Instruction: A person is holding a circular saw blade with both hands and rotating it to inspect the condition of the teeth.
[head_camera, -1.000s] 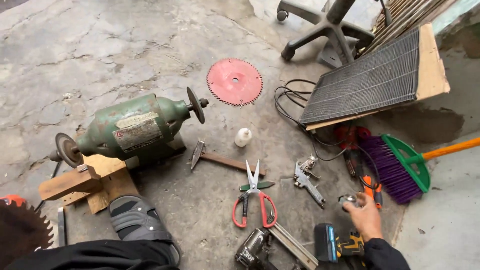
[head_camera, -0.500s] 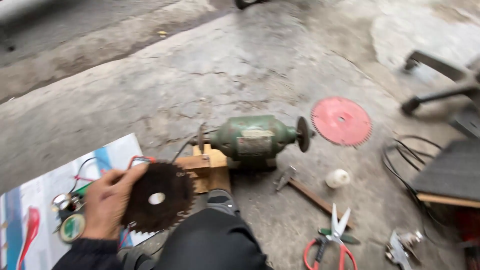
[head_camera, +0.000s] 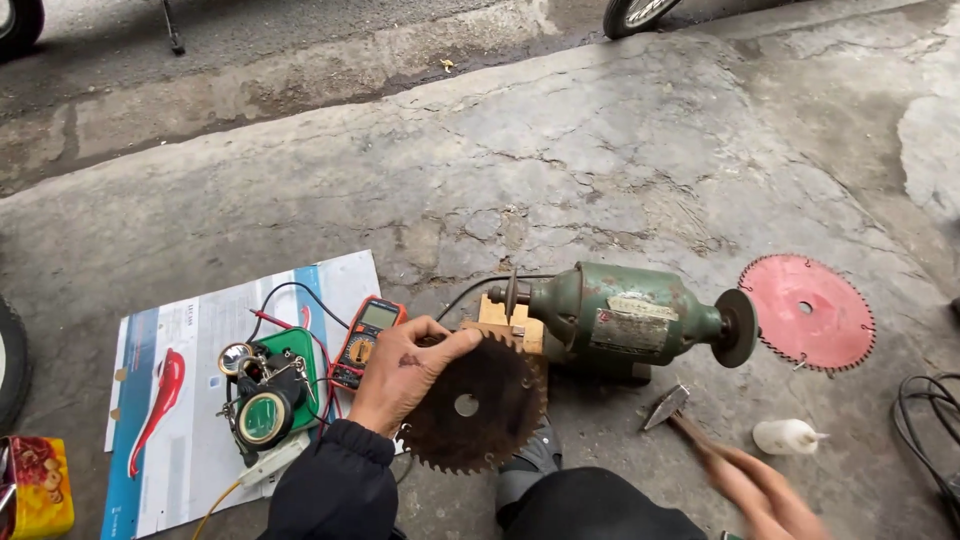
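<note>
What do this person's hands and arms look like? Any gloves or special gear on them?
No gloves: both hands are bare. The left hand comes out of a long black sleeve of soft fabric, and it has dark grime smudges on its back. The right hand is motion-blurred at the lower edge, so its sleeve cannot be made out. No watch or rings are visible.

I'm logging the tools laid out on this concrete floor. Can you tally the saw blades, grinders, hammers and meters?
Saw blades: 2, the rusty blade held in the left hand and the red blade lying flat
Bench grinders: 1, the green grinder
Hammers: 1, the hammer by the blurred right hand
Meters: 1, the orange multimeter
Total: 5
</note>
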